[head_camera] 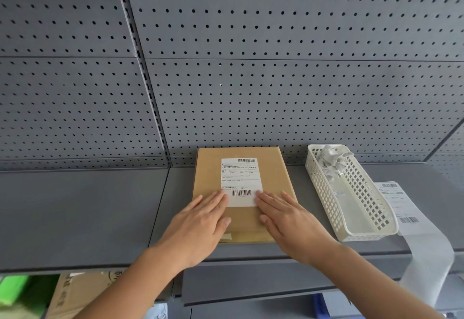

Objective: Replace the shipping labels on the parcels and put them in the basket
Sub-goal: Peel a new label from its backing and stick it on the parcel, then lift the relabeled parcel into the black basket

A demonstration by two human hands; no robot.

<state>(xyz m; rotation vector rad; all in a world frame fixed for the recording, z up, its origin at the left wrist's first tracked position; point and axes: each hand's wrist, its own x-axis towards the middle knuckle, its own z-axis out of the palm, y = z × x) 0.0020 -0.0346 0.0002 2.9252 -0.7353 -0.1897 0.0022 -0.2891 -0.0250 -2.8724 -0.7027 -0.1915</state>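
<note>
A flat brown cardboard parcel (pixel 273 175) lies on the grey shelf (pixel 88 213), with a white shipping label (pixel 241 175) stuck on its top. My left hand (pixel 200 223) rests flat on the parcel, fingertips touching the label's lower left edge. My right hand (pixel 286 220) lies flat as well, fingertips on the label's lower right edge. Both palms face down with fingers straight and close together, holding nothing. A cream plastic basket (pixel 361 205) stands to the right of the parcel, with crumpled label paper (pixel 331 160) in its far end.
A strip of label backing paper with printed labels (pixel 401 208) hangs over the shelf edge right of the basket. A grey pegboard wall (pixel 251 67) rises behind the shelf. Below the shelf at left sit a cardboard box (pixel 75 293) and something green (pixel 15 288).
</note>
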